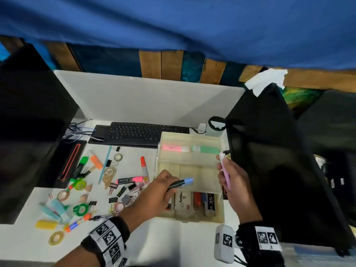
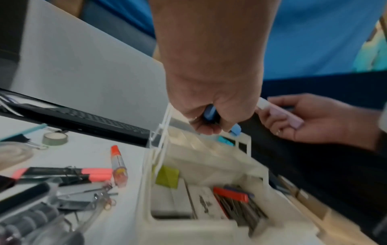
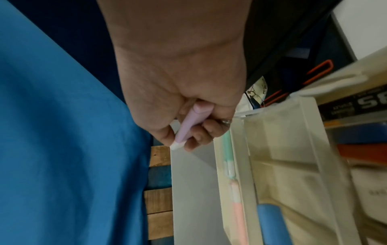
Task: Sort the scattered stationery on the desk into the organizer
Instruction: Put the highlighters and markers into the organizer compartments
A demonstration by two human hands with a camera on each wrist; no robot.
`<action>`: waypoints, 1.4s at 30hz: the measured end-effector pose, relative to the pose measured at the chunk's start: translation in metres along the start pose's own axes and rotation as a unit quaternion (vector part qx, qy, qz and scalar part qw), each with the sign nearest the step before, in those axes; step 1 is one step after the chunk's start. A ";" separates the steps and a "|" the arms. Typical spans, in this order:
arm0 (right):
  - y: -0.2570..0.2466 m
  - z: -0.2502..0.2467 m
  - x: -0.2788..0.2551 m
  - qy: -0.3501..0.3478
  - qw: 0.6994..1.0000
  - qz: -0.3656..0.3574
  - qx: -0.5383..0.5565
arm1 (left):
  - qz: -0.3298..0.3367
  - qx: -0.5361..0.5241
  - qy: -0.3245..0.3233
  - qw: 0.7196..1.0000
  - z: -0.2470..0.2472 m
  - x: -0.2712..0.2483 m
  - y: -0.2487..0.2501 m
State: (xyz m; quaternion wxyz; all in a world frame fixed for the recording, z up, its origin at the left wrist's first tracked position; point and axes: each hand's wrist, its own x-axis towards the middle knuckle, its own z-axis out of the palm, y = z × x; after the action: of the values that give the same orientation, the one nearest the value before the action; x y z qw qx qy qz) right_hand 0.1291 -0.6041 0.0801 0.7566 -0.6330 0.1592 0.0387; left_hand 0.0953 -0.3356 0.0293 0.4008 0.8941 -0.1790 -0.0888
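Note:
A cream tiered organizer stands on the white desk, right of centre. Its top tray holds a pink highlighter and a green highlighter; the bottom tray holds a marker box and pens. My left hand grips a black marker with a blue cap over the middle tier. My right hand holds a lilac highlighter upright at the organizer's right edge. In the right wrist view the lilac highlighter lies within my curled fingers; in the left wrist view the blue cap pokes out below my left fingers.
Scattered stationery lies on the left: an orange-capped glue pen, a pink highlighter, binder clips, tape rolls, a yellow eraser. A black keyboard lies behind, black monitors flank both sides, and a cup stands behind the organizer.

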 end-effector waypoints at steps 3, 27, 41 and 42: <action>0.006 -0.002 0.008 0.011 0.996 -0.031 -0.087 | 0.007 0.001 0.020 1.000 0.018 0.007 0.010; 0.039 0.019 0.096 -0.115 0.833 -0.253 -0.479 | 0.177 0.167 0.047 0.969 0.075 0.039 0.039; 0.035 0.010 0.089 0.029 0.834 -0.224 -0.504 | 0.112 0.284 -0.043 0.951 0.093 0.072 0.029; 0.035 0.011 0.090 0.036 0.834 -0.218 -0.506 | 0.112 0.292 -0.041 0.949 0.091 0.072 0.031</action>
State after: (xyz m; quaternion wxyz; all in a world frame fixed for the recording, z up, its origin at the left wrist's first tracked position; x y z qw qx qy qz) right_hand 0.2075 -0.5993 0.0221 0.3132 -0.9467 0.0027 -0.0749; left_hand 0.1265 -0.4450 -0.0085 0.1222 0.9418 -0.3122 -0.0240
